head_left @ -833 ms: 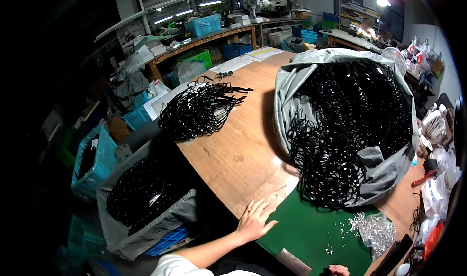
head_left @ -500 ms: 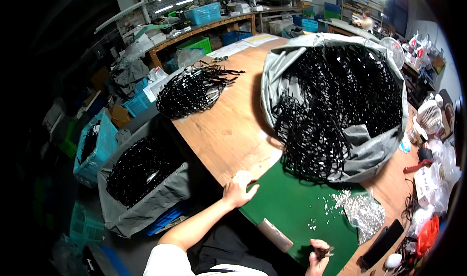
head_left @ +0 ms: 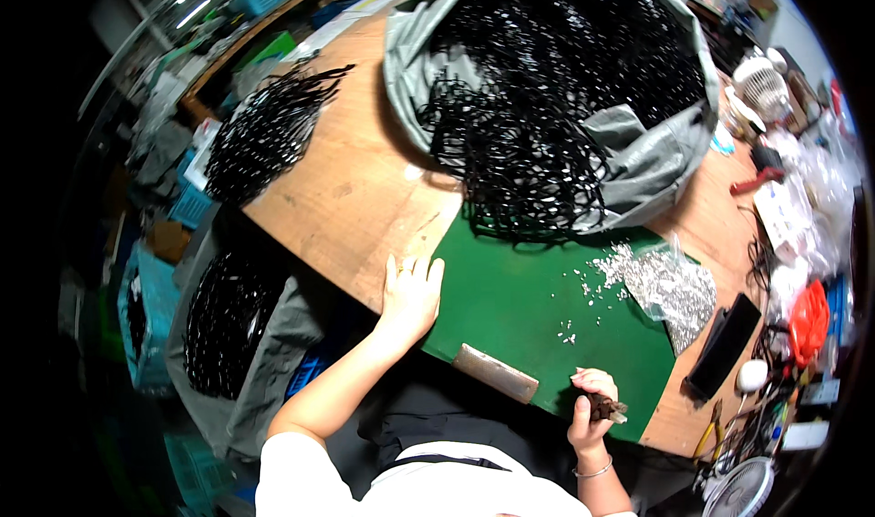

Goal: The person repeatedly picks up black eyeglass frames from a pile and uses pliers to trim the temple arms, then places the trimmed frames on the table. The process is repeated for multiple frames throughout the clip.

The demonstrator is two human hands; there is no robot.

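My left hand (head_left: 410, 300) lies on the wooden table (head_left: 337, 216) by its near-left edge, palm down with fingers apart, holding nothing. My right hand (head_left: 588, 418), at the front edge of the green mat (head_left: 497, 289), is closed round a small dark tool that looks like pliers (head_left: 605, 408). Part of the tool is hidden by the fingers. To its left, a worn flat metal bar (head_left: 495, 372) lies along the mat's front edge. Small silvery metal pieces (head_left: 679, 294) spill from a clear plastic bag onto the mat's right side.
A big grey sack (head_left: 656, 189) full of glossy black cords (head_left: 519, 143) stands behind the mat. Another heap of black cords (head_left: 269, 134) lies at the table's left. Below stands a grey-lined bin (head_left: 283, 335). A black stand (head_left: 725, 344), yellow-handled pliers (head_left: 709, 432) and a fan (head_left: 740, 490) are at right.
The view has tilted down, so the sack and table sit higher in the picture. My left hand has turned, its fingers now pointing away from me. The right hand still grips the pliers.
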